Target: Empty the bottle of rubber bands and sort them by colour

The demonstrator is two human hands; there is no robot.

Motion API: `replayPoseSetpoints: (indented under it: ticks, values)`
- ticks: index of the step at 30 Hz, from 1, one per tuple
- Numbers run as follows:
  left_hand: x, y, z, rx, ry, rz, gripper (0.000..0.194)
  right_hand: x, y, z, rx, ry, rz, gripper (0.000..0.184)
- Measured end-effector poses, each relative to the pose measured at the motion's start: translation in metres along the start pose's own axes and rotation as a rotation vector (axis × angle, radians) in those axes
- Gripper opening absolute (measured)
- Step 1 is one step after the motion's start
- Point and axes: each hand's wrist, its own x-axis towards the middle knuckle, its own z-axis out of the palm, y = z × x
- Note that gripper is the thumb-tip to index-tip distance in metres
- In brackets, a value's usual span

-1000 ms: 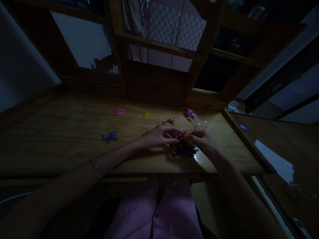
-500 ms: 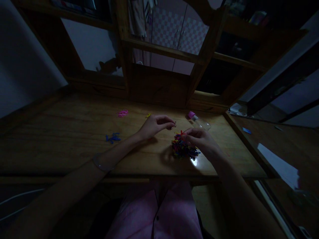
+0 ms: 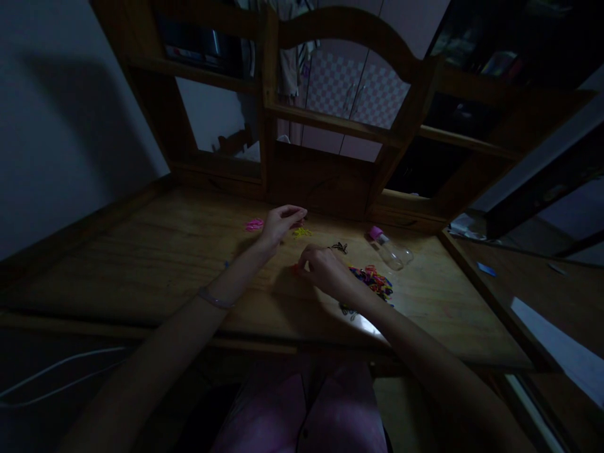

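Pink bits, L side of wooden desk; L hand raised, fingertips near each other, can't tell if grip's closed; orange bits; yellow bits; R hand low at orange, grip unclear, prob. fine handling, needing fingertip care; black bits; mixed pile; clear bottle.

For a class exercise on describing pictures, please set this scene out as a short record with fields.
Left hand: near yellow bands, contents unclear
Right hand: at orange-red bands, contents unclear
Other groups: pink bands, black bands
Mixed pile: many colours, partly behind right forearm
Bottle: clear, lying down, pink cap
Light: dim
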Motion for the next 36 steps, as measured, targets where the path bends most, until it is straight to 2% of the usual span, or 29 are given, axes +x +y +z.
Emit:
replayPoseSetpoints:
  ticks: [6,10,13,16,19,21,23,26,30,33,36]
  values:
    - [-0.003,0.005,0.003,-0.035,-0.022,-0.013,0.035,0.001,0.008,-0.004,-0.048,0.013,-0.001,0.017]
    - [0.003,0.008,0.000,-0.077,0.009,0.015,0.034,-0.004,0.019,-0.017,0.017,0.116,0.012,0.017]
    - [0.010,0.016,-0.010,-0.085,0.025,0.042,0.032,-0.014,0.030,-0.035,0.040,0.213,0.045,0.019]
    - [0.008,0.037,-0.029,0.003,0.011,0.058,0.028,-0.027,0.045,-0.056,0.016,0.302,0.098,0.018]
    - [-0.012,0.065,-0.052,0.288,-0.125,0.033,0.027,-0.039,0.069,-0.071,-0.011,0.411,0.141,0.018]
    - [-0.034,0.079,-0.065,0.478,-0.259,-0.037,0.025,-0.045,0.087,-0.076,-0.006,0.464,0.183,0.020]
    - [-0.057,0.086,-0.073,0.554,-0.316,-0.121,0.024,-0.046,0.105,-0.076,0.006,0.498,0.215,0.021]
    - [-0.085,0.083,-0.076,0.561,-0.311,-0.192,0.022,-0.044,0.125,-0.072,0.025,0.558,0.209,0.023]
    - [-0.110,0.073,-0.071,0.581,-0.247,-0.195,0.020,-0.040,0.141,-0.059,-0.011,0.601,0.158,0.022]
    - [-0.122,0.069,-0.068,0.641,-0.207,-0.190,0.020,-0.041,0.149,-0.048,-0.037,0.596,0.119,0.021]
    - [-0.125,0.067,-0.060,0.704,-0.187,-0.145,0.019,-0.044,0.153,-0.041,-0.040,0.576,0.089,0.020]
